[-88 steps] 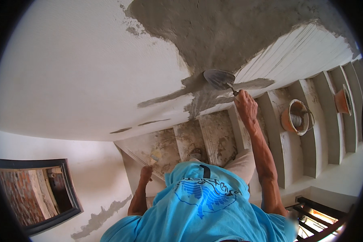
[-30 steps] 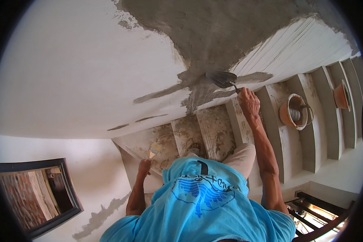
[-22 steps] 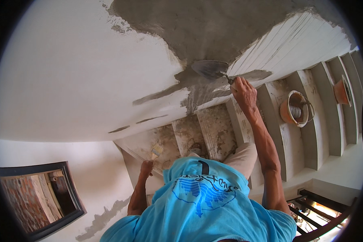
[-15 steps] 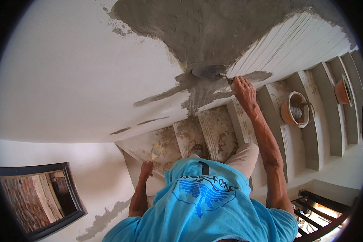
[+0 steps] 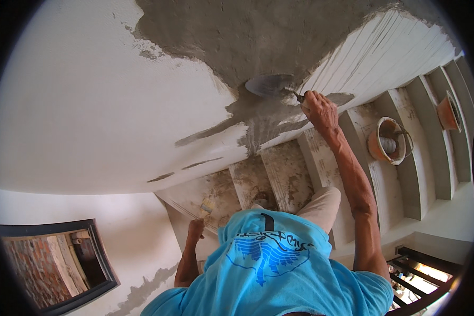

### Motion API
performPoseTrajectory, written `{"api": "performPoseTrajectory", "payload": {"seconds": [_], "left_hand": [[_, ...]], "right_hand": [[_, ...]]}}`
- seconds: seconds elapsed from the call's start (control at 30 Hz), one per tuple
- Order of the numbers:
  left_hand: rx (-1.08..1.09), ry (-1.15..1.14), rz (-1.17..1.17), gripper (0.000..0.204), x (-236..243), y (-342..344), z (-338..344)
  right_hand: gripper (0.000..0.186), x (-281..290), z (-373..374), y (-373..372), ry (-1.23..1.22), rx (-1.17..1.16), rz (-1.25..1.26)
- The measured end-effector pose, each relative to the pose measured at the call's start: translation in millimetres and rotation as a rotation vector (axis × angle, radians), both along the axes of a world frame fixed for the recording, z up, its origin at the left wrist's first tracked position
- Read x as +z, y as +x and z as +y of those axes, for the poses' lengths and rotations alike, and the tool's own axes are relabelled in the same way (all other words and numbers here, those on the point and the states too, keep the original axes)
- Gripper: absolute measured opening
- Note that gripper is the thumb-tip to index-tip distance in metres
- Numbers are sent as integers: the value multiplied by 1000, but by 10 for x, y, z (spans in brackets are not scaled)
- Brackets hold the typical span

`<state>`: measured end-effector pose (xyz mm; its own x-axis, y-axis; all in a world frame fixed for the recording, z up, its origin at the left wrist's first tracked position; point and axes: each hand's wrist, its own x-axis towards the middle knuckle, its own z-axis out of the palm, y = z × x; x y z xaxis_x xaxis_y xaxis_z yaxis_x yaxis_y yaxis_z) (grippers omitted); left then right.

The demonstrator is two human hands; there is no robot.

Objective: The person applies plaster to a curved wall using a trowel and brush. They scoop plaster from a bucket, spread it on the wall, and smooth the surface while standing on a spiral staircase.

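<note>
In my right hand (image 5: 321, 111) is the handle of a plastering trowel (image 5: 269, 85), its leaf-shaped metal blade lying along the grey wet plaster (image 5: 247, 37) on the white wall (image 5: 100, 105). The fingers are wrapped round the grip, and the blade looks slightly smeared by motion. Lower down on the left, my left hand (image 5: 196, 228) is closed round a paintbrush (image 5: 207, 206) with pale bristles pointing up, held over the stairs and apart from the wall. Grey streaks run below the main plaster patch.
Concrete stairs (image 5: 329, 158) climb to the right along the wall. An orange bucket (image 5: 375, 142) with something grey inside stands on one step, and another orange container (image 5: 443, 114) sits higher up. A dark-framed window (image 5: 101, 253) is at lower left, a dark railing (image 5: 413, 274) at lower right.
The trowel and my right hand have moved slightly up along the plaster. My left hand with the paintbrush has dropped a little lower. The whole view has shifted slightly.
</note>
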<state>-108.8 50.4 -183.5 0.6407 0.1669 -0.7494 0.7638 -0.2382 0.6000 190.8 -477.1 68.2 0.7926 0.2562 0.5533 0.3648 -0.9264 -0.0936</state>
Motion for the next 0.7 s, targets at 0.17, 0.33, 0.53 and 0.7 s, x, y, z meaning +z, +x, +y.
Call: {"api": "performPoseTrajectory", "payload": {"seconds": [0.17,0.33,0.53,0.7], "left_hand": [[-32,28,30,42,18,-11,-2],[24,68,131,41,18,-40,-22],[-28,48,76,39,-14,-28,16],[-34,74,141,37,61,-29,-43]], "right_hand": [[29,-307,-61,-188,-82,41,208],[23,60,59,-204,34,39,51],[22,-73,2,-10,-39,-4,12],[22,-416,-109,-212,-60,2,206]]}}
